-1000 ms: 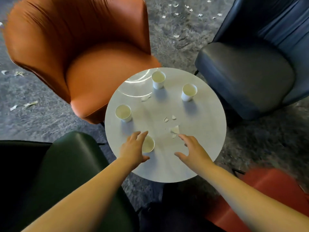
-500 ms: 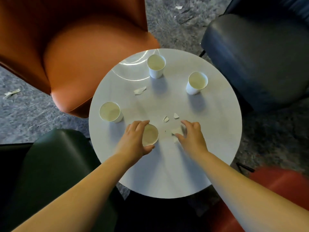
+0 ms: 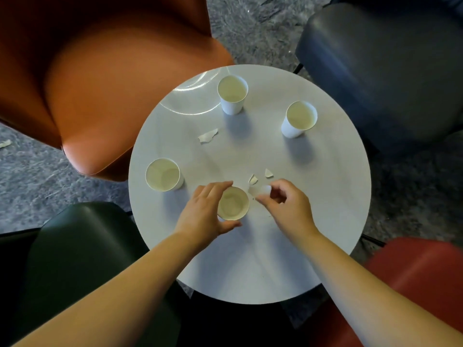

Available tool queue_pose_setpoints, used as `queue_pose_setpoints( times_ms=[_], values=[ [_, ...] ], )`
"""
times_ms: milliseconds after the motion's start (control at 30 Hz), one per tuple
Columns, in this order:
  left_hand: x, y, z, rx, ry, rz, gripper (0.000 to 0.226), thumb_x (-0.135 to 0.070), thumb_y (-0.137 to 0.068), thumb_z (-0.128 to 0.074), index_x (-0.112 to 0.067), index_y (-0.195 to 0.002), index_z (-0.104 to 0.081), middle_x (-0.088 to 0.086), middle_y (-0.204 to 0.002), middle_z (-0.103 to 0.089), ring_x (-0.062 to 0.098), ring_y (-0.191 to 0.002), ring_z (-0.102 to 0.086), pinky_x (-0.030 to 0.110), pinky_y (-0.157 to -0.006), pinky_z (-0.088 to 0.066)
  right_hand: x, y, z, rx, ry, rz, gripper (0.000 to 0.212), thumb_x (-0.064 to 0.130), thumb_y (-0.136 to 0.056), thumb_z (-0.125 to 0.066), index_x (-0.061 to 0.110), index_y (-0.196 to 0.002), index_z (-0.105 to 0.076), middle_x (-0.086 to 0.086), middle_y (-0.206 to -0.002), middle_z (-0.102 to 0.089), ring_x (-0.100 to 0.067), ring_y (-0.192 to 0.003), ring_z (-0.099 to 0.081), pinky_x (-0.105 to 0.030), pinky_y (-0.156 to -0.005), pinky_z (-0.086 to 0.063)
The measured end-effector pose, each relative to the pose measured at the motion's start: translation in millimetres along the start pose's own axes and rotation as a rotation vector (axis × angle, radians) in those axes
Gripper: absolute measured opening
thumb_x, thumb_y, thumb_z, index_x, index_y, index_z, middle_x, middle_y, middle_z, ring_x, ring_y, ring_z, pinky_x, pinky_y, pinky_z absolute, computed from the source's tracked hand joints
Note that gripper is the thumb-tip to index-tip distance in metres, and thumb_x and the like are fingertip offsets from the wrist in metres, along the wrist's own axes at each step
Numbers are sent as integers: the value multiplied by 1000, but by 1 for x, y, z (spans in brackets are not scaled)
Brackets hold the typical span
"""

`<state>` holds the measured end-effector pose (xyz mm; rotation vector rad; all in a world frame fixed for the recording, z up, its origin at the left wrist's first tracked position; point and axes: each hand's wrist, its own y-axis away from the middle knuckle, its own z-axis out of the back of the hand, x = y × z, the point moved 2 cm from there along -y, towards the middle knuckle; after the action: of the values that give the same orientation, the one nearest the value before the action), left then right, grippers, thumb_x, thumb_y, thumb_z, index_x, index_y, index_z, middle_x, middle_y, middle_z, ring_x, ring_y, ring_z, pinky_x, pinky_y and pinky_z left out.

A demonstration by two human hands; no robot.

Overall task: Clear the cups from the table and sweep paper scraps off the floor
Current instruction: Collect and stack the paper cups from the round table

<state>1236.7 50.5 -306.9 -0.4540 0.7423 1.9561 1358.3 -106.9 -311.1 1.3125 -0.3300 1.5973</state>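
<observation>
Four padded chairs ring the scene: a rust-orange chair (image 3: pixel 100 91) at ten o'clock, a dark blue-grey chair (image 3: pixel 383 71) at two, a dark green chair (image 3: pixel 82 246) at eight and a red chair (image 3: pixel 413 284) at four, all smooth and leathery over mottled grey carpet (image 3: pixel 32 176). In the middle sits the round, matte white tabletop (image 3: pixel 313 221). The left hand (image 3: pixel 205 214) curls its grip round the near cup (image 3: pixel 233 204), fingers on the far wall and thumb at the near side; the cup stands upright, thin paper with a rolled rim. Just at three o'clock of it, the right hand (image 3: pixel 288 209) pinches a torn paper scrap (image 3: pixel 263 192), so that hand is nearer the cup's mouth. Three more cups stand at nine (image 3: pixel 164 174), twelve (image 3: pixel 232 94) and one o'clock (image 3: pixel 299 119). Small scraps (image 3: pixel 260 176) and a larger curled one (image 3: pixel 208 136) lie loose.
</observation>
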Motion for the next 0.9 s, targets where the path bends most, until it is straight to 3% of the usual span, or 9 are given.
queue_pose_setpoints(
  times_ms=[167, 267, 333, 433, 500, 600, 767, 900],
  values=[
    [-2, -6, 2, 28, -58, -6, 92, -53, -68, -81, -30, -146, -38, -8, -140, -49, 14, -126, -37, 24, -100, -35, 19, 13, -20, 190, -100, -69, 21, 20, -81, -75, 34, -89, -62, 13, -73, -65, -4, -66, -65, -14, -52, -48],
    [-2, -8, 3, 36, -55, -3, 92, -55, -68, -81, -32, -146, -37, -10, -141, -48, 13, -127, -37, 25, -99, -36, 12, 8, -13, 65, -143, -110, 14, 21, -87, -69, 30, -96, -63, 7, -75, -64, -10, -63, -66, -17, -50, -49],
    [-1, -9, 4, 38, -43, -7, 92, -55, -69, -80, -33, -146, -37, -11, -141, -47, 13, -127, -37, 24, -99, -35, 2, -4, -5, -61, -37, -123, 9, 21, -89, -67, 24, -96, -64, 3, -83, -62, -12, -66, -64, -15, -54, -48],
    [-1, -12, 4, 29, -27, -9, 91, -54, -69, -80, -32, -146, -37, -11, -141, -48, 14, -126, -37, 24, -99, -34, -9, -32, 2, -172, 186, -118, 19, 22, -89, -66, 18, -107, -62, -1, -102, -52, -6, -74, -56, -4, -63, -40],
    [-1, -15, 4, 20, -25, -11, 91, -54, -69, -80, -32, -145, -37, -11, -141, -47, 14, -126, -38, 25, -99, -36, -11, -49, -1, -173, 228, -122, 25, 24, -90, -65, 17, -113, -60, 0, -109, -47, -10, -81, -55, -13, -71, -40],
    [1, -14, 3, 11, -33, -12, 90, -55, -70, -80, -32, -146, -37, -12, -141, -47, 14, -126, -38, 24, -99, -36, -15, -66, -11, -136, 311, -93, 20, 22, -88, -66, 17, -106, -60, 1, -107, -45, -13, -85, -53, -20, -75, -39],
    [4, -12, 5, -4, -19, -4, 90, -53, -70, -81, -31, -145, -38, -11, -140, -48, 14, -125, -39, 20, -99, -32, -23, -71, -13, -144, 402, -73, 10, 18, -86, -67, 14, -80, -60, 0, -94, -47, -13, -69, -49, -8, -56, -32],
    [4, -11, 8, -1, -28, 11, 90, -54, -70, -80, -32, -146, -37, -11, -141, -48, 14, -126, -39, 24, -100, -36, -24, -67, -8, -101, 236, -83, 11, 16, -81, -72, 17, -77, -61, 2, -80, -59, -11, -70, -54, -9, -57, -38]
  ],
)
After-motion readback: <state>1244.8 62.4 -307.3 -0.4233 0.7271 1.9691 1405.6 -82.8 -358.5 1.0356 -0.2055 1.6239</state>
